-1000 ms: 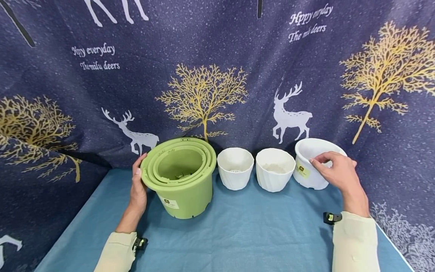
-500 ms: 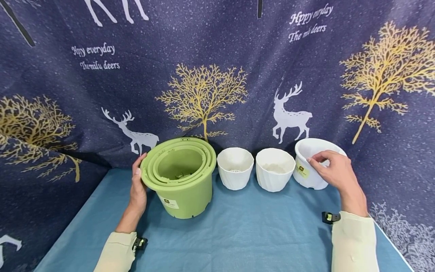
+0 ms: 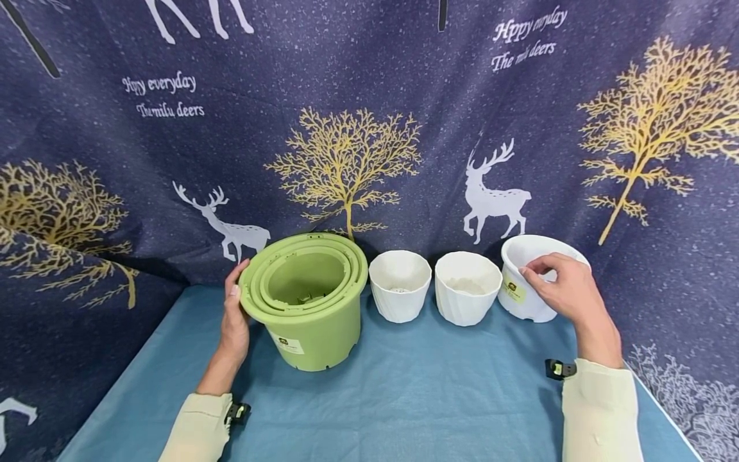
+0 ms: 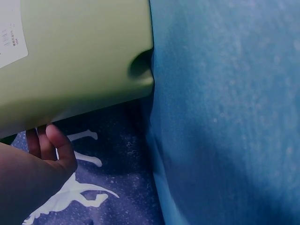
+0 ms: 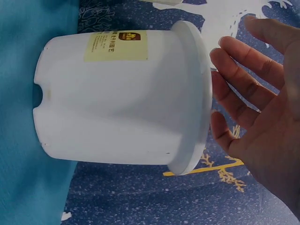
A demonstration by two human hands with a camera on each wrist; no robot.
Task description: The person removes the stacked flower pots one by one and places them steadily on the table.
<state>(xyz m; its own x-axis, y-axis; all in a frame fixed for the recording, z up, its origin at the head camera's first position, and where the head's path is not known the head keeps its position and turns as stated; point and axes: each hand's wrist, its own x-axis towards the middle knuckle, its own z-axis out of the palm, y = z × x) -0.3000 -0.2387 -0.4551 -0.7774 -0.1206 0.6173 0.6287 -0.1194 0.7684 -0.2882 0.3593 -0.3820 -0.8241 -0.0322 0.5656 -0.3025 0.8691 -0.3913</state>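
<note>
I've got my left hand (image 3: 233, 321) on the nested green planters (image 3: 317, 337), touching their rim at 9 o'clock; can't tell whether that grip is clamped. Right hand (image 3: 568, 289): grip loose, fingers apart, nothing held, at the white labelled planter's (image 5: 117, 103) 4 o'clock. Stack sits on table (image 3: 404, 398); two faceted white flowerpots (image 3: 399, 305) at its 3 o'clock.

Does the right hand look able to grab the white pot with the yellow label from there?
Probably yes: the right hand is open, right by the white pot, and nothing visible stands between them.
</note>
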